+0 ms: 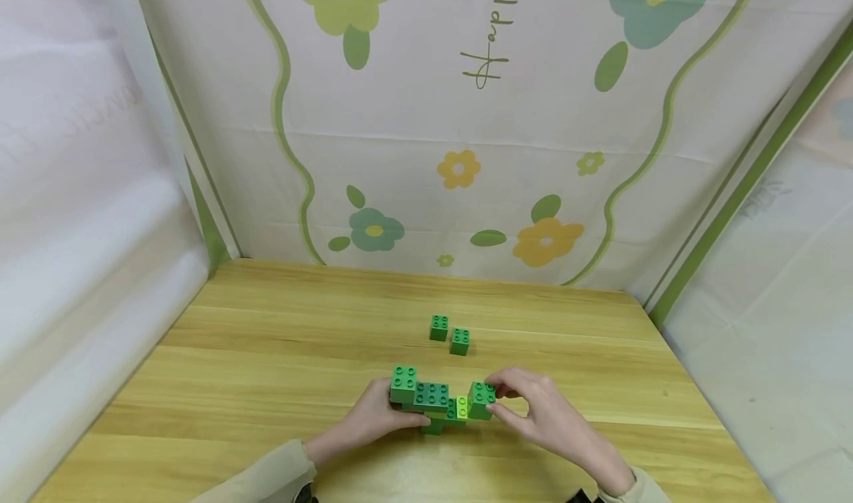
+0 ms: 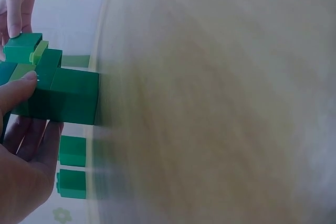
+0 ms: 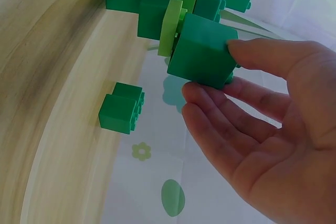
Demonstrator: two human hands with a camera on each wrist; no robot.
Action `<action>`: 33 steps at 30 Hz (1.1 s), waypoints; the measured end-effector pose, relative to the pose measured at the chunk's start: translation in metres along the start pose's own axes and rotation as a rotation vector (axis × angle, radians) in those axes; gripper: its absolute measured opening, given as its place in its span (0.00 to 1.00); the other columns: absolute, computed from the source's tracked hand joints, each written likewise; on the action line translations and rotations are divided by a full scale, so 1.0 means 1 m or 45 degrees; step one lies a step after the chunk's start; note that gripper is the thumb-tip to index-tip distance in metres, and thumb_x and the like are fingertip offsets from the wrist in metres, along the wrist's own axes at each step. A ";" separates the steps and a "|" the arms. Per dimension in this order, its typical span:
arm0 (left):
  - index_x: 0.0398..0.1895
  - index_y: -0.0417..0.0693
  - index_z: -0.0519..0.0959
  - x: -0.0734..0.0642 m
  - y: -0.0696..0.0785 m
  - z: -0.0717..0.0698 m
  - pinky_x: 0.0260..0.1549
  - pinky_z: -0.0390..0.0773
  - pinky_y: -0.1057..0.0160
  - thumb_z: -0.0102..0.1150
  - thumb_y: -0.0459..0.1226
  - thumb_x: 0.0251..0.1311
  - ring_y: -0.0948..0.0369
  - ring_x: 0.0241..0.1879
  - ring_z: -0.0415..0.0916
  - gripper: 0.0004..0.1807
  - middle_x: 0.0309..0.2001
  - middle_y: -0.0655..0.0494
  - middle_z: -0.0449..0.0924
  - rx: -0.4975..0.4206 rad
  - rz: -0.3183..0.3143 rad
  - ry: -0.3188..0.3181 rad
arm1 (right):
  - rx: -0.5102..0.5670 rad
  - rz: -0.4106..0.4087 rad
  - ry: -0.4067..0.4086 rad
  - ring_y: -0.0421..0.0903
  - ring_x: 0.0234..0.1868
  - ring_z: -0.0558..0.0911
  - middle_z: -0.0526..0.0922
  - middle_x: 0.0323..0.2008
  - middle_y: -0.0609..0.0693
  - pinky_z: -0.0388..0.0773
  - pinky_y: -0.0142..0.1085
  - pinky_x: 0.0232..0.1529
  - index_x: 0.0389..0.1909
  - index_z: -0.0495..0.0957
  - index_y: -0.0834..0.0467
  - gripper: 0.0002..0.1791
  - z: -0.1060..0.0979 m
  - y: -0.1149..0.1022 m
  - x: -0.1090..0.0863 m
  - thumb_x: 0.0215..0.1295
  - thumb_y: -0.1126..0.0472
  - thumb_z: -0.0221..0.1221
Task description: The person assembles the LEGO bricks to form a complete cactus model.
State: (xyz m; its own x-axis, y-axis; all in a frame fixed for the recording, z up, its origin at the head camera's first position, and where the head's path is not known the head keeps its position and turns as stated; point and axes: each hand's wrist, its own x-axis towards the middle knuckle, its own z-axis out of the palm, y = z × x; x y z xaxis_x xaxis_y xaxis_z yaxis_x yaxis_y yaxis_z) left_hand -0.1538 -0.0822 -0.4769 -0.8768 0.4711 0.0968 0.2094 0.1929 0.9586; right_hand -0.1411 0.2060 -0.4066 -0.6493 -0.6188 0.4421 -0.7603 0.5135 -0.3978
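My left hand [image 1: 374, 416] grips a built-up assembly of green toy bricks [image 1: 432, 395], its thumb lying along the near side. A taller green brick tops the assembly's left end, and a thin lime-green brick [image 3: 169, 28] sits at its right end. Between thumb and fingertips, my right hand [image 1: 548, 416] pinches a green brick [image 3: 203, 51] with studs on one face. That brick is right beside the lime-green one and slightly tilted against it in the right wrist view. In the left wrist view, the left thumb presses the assembly [image 2: 75, 95] from one side, with fingers behind.
Two loose green bricks, a left one [image 1: 438, 328] and a right one [image 1: 460, 341], stand on the wooden table [image 1: 300, 325] beyond the hands. A white cloth [image 1: 400, 118] with printed flowers rises at the table's back, and more white cloth hangs on both sides.
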 end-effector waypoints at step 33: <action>0.53 0.49 0.81 0.000 0.001 -0.001 0.52 0.80 0.72 0.76 0.40 0.50 0.66 0.49 0.83 0.24 0.50 0.52 0.87 -0.002 -0.016 0.000 | -0.087 -0.065 -0.015 0.39 0.40 0.84 0.84 0.43 0.46 0.85 0.27 0.41 0.50 0.79 0.60 0.18 0.002 -0.004 0.001 0.58 0.66 0.68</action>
State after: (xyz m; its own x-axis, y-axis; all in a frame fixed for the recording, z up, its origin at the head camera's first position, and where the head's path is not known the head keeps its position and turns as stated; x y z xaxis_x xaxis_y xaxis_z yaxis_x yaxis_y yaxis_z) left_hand -0.1536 -0.0828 -0.4759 -0.8793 0.4687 0.0849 0.1979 0.1972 0.9602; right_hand -0.1387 0.2021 -0.4061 -0.6099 -0.6518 0.4508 -0.7920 0.5203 -0.3193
